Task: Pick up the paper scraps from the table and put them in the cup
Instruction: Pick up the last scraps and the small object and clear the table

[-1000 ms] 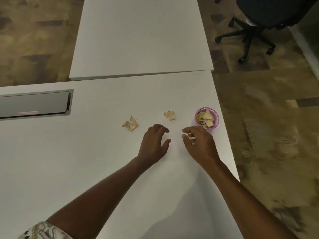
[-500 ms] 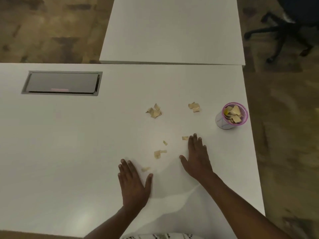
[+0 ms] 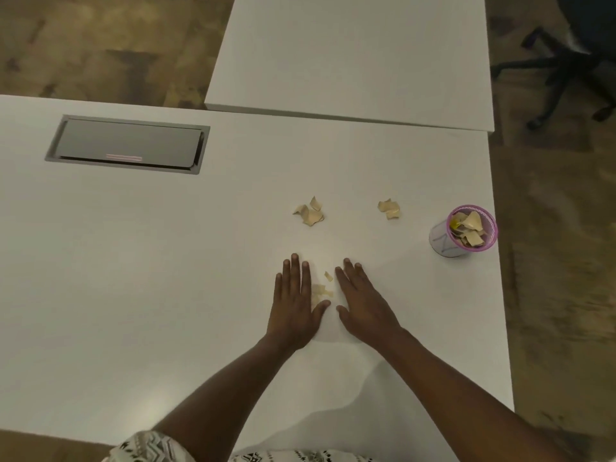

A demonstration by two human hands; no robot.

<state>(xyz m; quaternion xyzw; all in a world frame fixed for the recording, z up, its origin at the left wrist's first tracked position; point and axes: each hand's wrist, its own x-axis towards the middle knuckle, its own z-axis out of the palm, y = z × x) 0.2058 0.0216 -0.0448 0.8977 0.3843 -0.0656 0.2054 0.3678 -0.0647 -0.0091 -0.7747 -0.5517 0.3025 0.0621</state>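
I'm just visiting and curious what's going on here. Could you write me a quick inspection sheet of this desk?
Surface: white table, hatch panel set in it.
Job's things: pink-rimmed cup part-filled with scraps; two scrap piles beyond the hands; small scraps between the hands.
Clutter: nothing seen.
Grippers: left hand and right hand flat, open, palms down, flanking the small scraps.
Cables: nothing seen.
Surroundings: second white table, office chair, patterned floor.
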